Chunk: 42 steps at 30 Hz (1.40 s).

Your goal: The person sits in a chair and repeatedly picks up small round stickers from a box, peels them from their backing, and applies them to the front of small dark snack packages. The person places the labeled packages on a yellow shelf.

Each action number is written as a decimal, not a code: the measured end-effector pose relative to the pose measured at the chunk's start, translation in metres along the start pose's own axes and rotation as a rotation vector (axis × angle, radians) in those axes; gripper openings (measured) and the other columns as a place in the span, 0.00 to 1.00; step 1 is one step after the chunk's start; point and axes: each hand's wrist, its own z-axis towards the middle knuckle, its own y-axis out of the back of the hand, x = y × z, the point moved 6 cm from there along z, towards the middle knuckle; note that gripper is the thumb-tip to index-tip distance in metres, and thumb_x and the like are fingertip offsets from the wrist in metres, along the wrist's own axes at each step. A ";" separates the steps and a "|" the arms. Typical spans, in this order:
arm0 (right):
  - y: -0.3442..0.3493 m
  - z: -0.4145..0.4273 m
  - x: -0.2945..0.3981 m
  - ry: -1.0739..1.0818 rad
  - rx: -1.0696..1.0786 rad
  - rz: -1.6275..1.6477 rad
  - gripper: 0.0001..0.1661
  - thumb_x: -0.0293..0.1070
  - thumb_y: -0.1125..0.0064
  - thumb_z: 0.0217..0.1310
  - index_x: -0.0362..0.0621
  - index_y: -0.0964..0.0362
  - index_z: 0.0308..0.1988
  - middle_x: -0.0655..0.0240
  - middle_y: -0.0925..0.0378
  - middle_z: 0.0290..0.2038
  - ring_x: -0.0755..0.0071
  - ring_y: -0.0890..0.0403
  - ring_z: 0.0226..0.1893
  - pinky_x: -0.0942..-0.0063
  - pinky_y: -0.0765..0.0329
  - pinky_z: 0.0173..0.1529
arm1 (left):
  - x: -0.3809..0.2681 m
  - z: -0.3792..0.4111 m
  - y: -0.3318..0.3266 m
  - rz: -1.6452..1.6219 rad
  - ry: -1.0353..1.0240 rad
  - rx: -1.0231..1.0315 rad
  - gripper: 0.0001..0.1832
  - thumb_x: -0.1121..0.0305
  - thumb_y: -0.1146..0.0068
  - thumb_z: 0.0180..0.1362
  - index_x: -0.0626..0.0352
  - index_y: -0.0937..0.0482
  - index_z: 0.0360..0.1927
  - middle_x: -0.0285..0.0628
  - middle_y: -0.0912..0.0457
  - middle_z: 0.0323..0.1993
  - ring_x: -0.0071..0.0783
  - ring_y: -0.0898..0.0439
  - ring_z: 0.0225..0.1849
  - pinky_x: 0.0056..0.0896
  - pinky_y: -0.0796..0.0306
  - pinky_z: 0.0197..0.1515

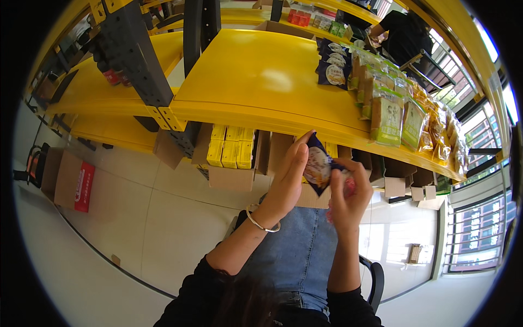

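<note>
Both my hands are raised just in front of the edge of a yellow metal shelf [261, 94]. A small dark blue snack packet [318, 165] is held between them. My left hand [289, 180], with a bangle at its wrist, supports the packet's left side, thumb upright. At the packet's right side, the thumb and fingers of my right hand [351, 192] pinch it. Something pink shows by my right palm, mostly hidden. Similar blue packets [335, 73] lie in a row on the shelf, left of green-and-clear bagged snacks [388, 116] and golden-wrapped packets [439, 141].
Below the shelf edge, an open carton holds yellow boxes [231, 149]; more open cartons [394, 184] stand to the right. A dark upright post [139, 61] rises at left. A cardboard box [71, 180] sits on the floor. Another person [408, 36] is behind the shelf, upper right.
</note>
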 end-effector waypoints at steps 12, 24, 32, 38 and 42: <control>0.024 0.033 0.005 0.161 0.141 -0.144 0.09 0.25 0.38 0.49 0.36 0.24 0.34 0.61 0.24 0.28 0.67 0.23 0.28 0.77 0.29 0.35 | -0.013 0.009 0.016 0.064 0.009 -0.028 0.21 0.80 0.37 0.49 0.68 0.27 0.48 0.40 0.20 0.39 0.22 0.23 0.42 0.23 0.30 0.50; 0.022 0.083 0.021 0.381 0.730 -0.590 0.07 0.32 0.37 0.47 0.45 0.23 0.31 0.65 0.23 0.27 0.60 0.21 0.29 0.67 0.25 0.35 | 0.001 0.017 0.026 0.208 0.004 0.064 0.15 0.72 0.34 0.48 0.63 0.24 0.39 0.37 0.19 0.33 0.21 0.22 0.36 0.22 0.29 0.42; 0.012 0.133 0.023 0.568 0.744 -0.734 0.05 0.33 0.44 0.52 0.49 0.22 0.30 0.64 0.22 0.25 0.58 0.20 0.29 0.64 0.24 0.35 | -0.008 0.070 0.022 0.563 -0.262 -0.075 0.12 0.71 0.37 0.51 0.63 0.25 0.36 0.35 0.21 0.31 0.19 0.23 0.35 0.21 0.29 0.37; -0.014 0.205 0.008 0.740 0.582 -1.175 0.04 0.30 0.43 0.50 0.48 0.23 0.30 0.67 0.23 0.27 0.63 0.21 0.32 0.66 0.25 0.36 | -0.002 0.151 0.017 0.542 -0.357 -0.125 0.11 0.71 0.38 0.52 0.64 0.25 0.36 0.36 0.21 0.31 0.22 0.21 0.34 0.22 0.28 0.37; -0.040 0.232 -0.023 1.024 0.506 -1.250 0.01 0.31 0.43 0.46 0.48 0.26 0.25 0.68 0.24 0.25 0.63 0.21 0.31 0.67 0.25 0.34 | 0.009 0.185 0.020 0.678 -0.402 -0.166 0.09 0.71 0.39 0.51 0.65 0.23 0.33 0.39 0.19 0.28 0.25 0.20 0.32 0.25 0.27 0.35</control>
